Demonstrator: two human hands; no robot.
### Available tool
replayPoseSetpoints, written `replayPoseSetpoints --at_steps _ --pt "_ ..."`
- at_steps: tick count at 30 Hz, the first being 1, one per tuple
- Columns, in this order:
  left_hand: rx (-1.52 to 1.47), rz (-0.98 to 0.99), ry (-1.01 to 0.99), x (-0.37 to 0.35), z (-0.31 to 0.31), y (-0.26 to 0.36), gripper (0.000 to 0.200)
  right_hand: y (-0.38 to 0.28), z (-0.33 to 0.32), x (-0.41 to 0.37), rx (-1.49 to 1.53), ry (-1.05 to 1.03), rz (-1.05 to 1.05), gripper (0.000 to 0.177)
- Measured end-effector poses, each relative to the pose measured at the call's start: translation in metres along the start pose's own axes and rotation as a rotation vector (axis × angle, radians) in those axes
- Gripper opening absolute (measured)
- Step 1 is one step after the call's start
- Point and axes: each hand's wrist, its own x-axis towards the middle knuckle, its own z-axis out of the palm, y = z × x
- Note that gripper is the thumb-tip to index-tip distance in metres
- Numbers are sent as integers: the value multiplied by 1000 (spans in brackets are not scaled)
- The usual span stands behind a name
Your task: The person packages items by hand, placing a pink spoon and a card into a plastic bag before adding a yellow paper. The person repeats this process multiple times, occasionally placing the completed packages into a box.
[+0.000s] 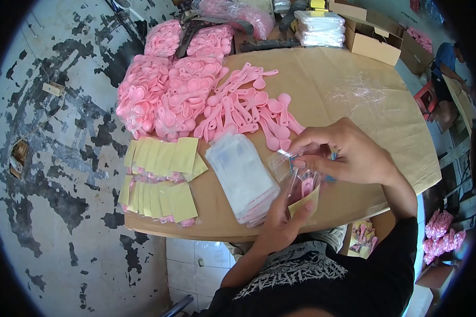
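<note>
My left hand [286, 219] is closed on a clear plastic bag [311, 182] that holds a pink spoon and a yellow card [304, 203]. At the top of this bag my right hand [336, 153] pinches the clear film, with something blue partly hidden behind its fingers. A stack of flat clear bags [243, 177] lies just left of my hands. Beyond them, loose pink spoons [243, 108] are spread on the brown table. Two rows of packed bags with yellow cards [161, 201] lie at the left.
Bulging bags of pink spoons [164, 95] stand at the back left. Plastic packs [320, 29] and an open cardboard box [373, 42] line the back edge. Plastic scraps [359, 92] lie at the right. Another person [447, 61] is at the far right. Below the table sits a box of packed bags [362, 238].
</note>
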Motion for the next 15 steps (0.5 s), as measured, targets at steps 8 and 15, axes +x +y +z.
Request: replayPoseSetpoints --at_steps 8,15 --pt "-2 84 276 25 2 4 39 11 -1 -5 -523 299 -259 27" --pt "300 64 326 22 9 9 39 18 10 -11 -659 251 -354 21"
